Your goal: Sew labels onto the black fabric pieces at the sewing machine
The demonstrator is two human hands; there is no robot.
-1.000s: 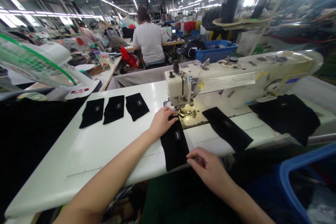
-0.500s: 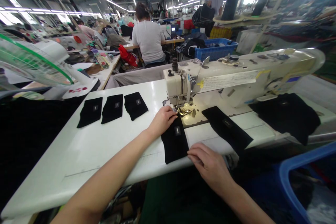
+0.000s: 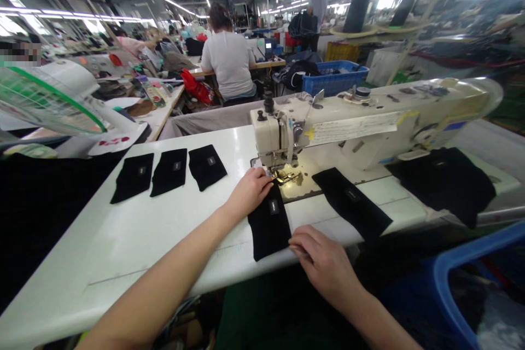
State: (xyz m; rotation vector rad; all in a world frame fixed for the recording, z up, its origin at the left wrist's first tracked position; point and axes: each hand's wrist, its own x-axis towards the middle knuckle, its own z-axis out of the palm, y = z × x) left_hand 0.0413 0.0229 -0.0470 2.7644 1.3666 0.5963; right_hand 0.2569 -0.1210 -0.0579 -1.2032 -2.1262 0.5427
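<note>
A black fabric piece with a small label lies on the white table, its far end under the presser foot of a cream sewing machine. My left hand rests flat on the piece's far left corner, beside the foot. My right hand presses the near right edge of the same piece, fingers curled on the cloth at the table's front edge.
Three black labelled pieces lie in a row at left. Another black piece and a larger black pile lie right of the needle. A blue bin stands at lower right; a fan at left. A person sits ahead.
The black piece has slid a little farther in under the presser foot, with both hands following it. A person carrying a dark bundle has walked into the background.
</note>
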